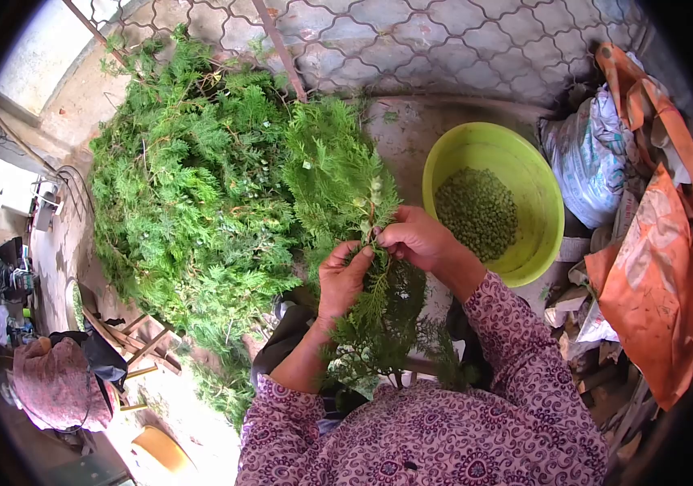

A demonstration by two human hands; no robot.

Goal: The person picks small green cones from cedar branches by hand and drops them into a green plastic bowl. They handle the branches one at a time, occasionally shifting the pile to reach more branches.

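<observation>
Left hand [341,281], right hand [423,240] pinching sprig [380,312], (lime-green) basin [537,194]

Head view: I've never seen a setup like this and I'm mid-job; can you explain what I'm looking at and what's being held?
There is no machine here. One camera, worn on a person's head, looks forward and down, so the bare left hand and right hand are the wearer's own. Both hold a leafy branch; exactly which part they pinch is too small to tell. On the ground, a large green heap lies to the left. To the right stands a yellow-green tub with small green pieces inside, then a pale sack and orange sheeting.
</observation>
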